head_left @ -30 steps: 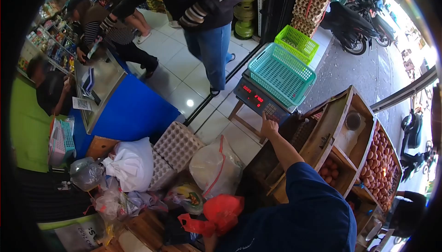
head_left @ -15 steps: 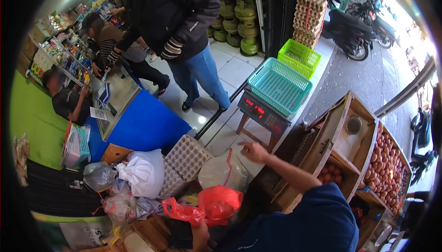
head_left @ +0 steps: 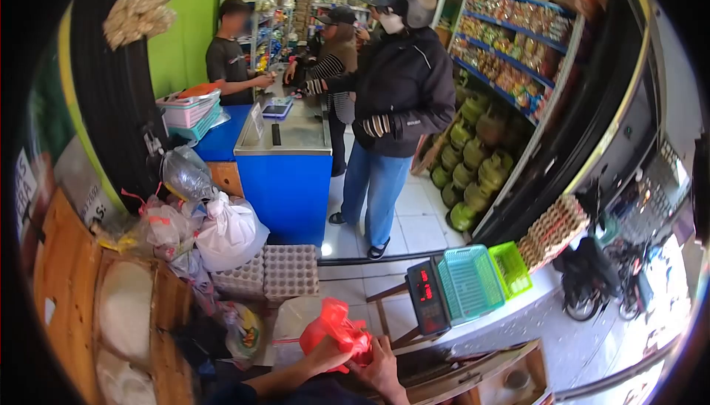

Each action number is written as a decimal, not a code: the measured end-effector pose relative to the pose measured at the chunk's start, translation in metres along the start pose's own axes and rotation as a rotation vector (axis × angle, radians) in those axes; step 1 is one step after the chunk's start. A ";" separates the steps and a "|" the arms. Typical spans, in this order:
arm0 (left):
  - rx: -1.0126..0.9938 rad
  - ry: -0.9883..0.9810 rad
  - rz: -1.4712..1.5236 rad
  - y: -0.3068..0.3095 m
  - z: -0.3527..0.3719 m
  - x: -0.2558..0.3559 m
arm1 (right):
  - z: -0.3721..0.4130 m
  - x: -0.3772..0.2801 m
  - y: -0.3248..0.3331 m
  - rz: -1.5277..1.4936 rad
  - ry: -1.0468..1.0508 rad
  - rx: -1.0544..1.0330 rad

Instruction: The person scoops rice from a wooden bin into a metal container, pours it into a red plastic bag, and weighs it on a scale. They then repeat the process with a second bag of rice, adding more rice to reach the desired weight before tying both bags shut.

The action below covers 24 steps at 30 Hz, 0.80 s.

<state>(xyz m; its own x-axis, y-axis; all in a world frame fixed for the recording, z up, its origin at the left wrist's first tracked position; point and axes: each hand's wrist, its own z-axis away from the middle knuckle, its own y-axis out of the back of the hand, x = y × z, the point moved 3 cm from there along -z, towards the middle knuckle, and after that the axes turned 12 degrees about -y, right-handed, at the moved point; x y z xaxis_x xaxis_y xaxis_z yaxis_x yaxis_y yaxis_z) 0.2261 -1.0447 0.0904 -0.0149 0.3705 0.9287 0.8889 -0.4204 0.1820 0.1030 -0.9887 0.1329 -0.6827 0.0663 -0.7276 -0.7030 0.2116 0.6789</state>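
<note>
A red plastic bag [head_left: 336,319] is bunched up in front of me at the bottom middle of the head view. My left hand [head_left: 328,355] is closed on its near left side. On the right side of the bag, my right hand [head_left: 381,367] grips the crumpled plastic with bent fingers. The bag's contents, if any, are hidden. Just behind the bag is a whitish translucent sack [head_left: 294,317]. To the right stand a digital scale [head_left: 428,298] with red digits and, on it, a teal plastic basket [head_left: 470,281].
Egg trays [head_left: 291,271] and a white bag [head_left: 231,232] lie ahead left. A blue counter [head_left: 283,199] stands beyond, with a helmeted person [head_left: 403,87] beside it. Wooden bins [head_left: 484,383] are at lower right, near a green basket [head_left: 510,269] and stacked egg trays [head_left: 553,233].
My right hand, stretched out with a finger extended before, has come in to the red bag beside my left hand. The camera view has swung round and up toward the counter.
</note>
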 end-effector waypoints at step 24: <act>-0.119 -0.108 0.086 0.151 -0.048 0.207 | 0.096 0.189 0.084 -0.411 -0.303 0.527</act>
<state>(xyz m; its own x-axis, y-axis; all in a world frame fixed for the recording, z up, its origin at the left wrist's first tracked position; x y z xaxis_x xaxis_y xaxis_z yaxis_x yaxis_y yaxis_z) 0.3347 -1.0711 0.3261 0.1134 0.4128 0.9037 0.8242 -0.5470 0.1464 -0.0655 -0.8645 0.0432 -0.2459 0.1309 -0.9604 -0.6496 0.7132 0.2635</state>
